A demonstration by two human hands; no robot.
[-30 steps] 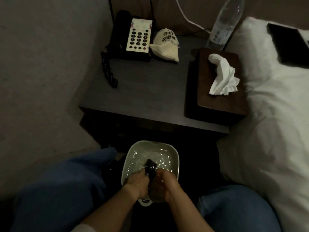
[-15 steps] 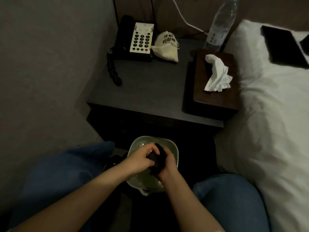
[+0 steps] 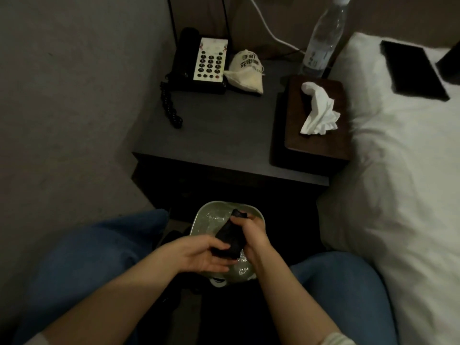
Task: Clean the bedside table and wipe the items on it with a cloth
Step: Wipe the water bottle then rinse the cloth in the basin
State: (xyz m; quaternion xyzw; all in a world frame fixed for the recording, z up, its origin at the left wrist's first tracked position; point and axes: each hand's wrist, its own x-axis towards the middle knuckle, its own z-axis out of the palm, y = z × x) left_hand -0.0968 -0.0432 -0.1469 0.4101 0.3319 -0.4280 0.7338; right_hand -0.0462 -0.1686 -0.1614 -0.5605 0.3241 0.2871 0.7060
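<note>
Both hands over the basin (image 3: 202, 215) below the bedside table (image 3: 224, 135): right hand (image 3: 254, 236) fingers clamped round dark cloth (image 3: 230, 236), left hand (image 3: 199, 253) pinching its lower end, likely wringing so drips fall back in.

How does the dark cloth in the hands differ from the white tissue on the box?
The cloth is black; the tissue is white. Both the left hand and the right hand grip the cloth over the basin of water, while nothing touches the tissue, which sticks up from the tissue box on the table. Both are soft and crumpled.
</note>
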